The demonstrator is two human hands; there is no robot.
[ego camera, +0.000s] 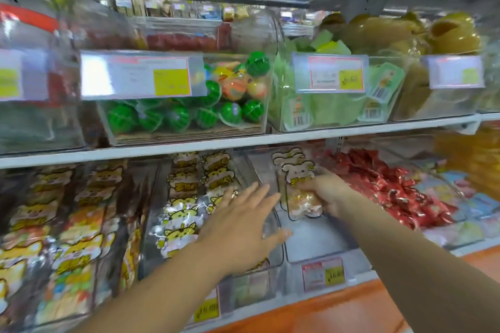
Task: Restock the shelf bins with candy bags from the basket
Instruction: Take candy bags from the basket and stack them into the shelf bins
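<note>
two shelves cross the frame, one above the other. low at centre, my right hand (328, 194) holds a candy bag (300, 192) upright inside the middle bin (319, 249), toward its back. my left hand (243, 224) hangs just left of it, over the wall shared with the neighbouring bin (189, 197), which is packed with rows of bags. more bags (75, 224) fill the lower left. right of my right hand lies a heap of wrapped sweets (392, 189). on the upper shelf (189, 146), a bin of round candies (176, 116) sits above my left hand, with a bin of flat packets (324, 111) on its right.
</note>
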